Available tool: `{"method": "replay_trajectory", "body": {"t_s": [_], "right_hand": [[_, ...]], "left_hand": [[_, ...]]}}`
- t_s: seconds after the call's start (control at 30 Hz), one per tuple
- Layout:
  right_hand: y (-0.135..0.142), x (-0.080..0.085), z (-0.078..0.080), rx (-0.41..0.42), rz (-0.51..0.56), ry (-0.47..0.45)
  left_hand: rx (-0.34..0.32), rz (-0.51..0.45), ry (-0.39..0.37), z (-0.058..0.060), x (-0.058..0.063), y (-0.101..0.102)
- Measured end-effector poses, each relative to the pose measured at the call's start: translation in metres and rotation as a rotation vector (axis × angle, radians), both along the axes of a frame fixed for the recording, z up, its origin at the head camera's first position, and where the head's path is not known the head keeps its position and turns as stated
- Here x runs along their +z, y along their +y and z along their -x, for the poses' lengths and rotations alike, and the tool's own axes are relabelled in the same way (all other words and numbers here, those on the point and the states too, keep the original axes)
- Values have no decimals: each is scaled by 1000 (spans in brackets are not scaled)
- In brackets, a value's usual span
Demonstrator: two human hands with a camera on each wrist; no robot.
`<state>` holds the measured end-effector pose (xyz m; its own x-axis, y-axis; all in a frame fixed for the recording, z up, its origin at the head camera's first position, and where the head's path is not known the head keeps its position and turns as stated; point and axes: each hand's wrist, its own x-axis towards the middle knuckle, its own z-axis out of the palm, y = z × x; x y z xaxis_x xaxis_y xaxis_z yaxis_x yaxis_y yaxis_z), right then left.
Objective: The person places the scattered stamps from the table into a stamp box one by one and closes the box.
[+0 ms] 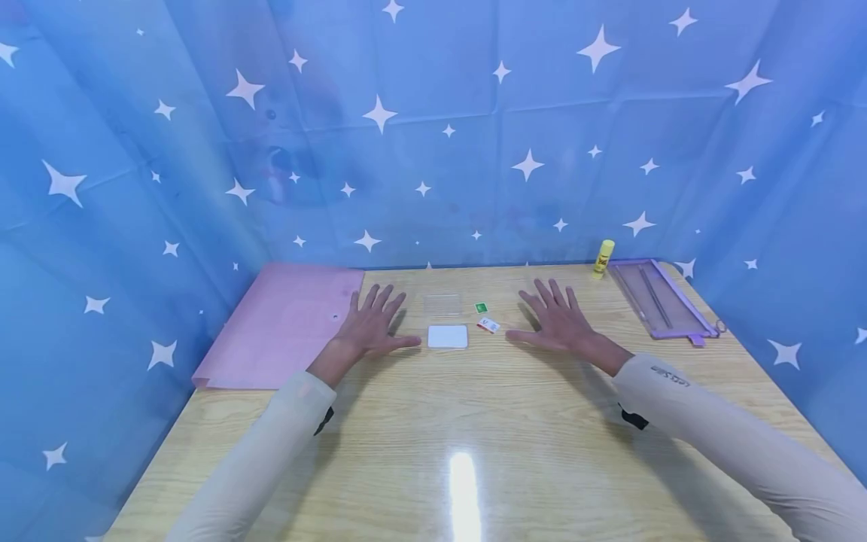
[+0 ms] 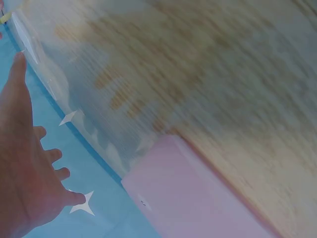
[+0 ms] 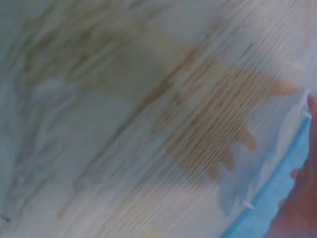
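Palm down with fingers spread, my left hand (image 1: 369,322) holds nothing, between the pink folder and the small cards in the head view. My right hand (image 1: 557,319) is spread the same way, nothing in its fingers. Between the two lie a white rounded rectangle (image 1: 448,336), a clear flat plastic piece (image 1: 442,305) behind it, a small green square (image 1: 482,308) and a small white piece with red edging (image 1: 488,325). In the left wrist view the left hand (image 2: 29,163) appears at the left edge; the right hand (image 3: 297,198) is partly cut off in its own view.
The pink folder (image 1: 284,324) covers the table's back left. At the back right a yellow glue stick (image 1: 603,259) stands upright beside a purple-edged mesh pouch (image 1: 660,297) holding thin rods. A blue star-patterned curtain (image 1: 433,150) surrounds the wooden table (image 1: 433,421).
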<state>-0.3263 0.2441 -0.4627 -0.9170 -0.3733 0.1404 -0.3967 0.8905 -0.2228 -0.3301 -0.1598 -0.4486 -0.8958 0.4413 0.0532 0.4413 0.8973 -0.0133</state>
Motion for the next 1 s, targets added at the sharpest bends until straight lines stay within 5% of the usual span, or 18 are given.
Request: {"method": "replay_trajectory", "body": {"t_s": [0.5, 1.0], "right_hand": [[-9, -4, 4, 29, -34, -26], [-27, 2, -8, 117, 68, -24]], "left_hand": [[-32, -8, -41, -1, 0, 7], [-91, -24, -61, -4, 3, 21]]}}
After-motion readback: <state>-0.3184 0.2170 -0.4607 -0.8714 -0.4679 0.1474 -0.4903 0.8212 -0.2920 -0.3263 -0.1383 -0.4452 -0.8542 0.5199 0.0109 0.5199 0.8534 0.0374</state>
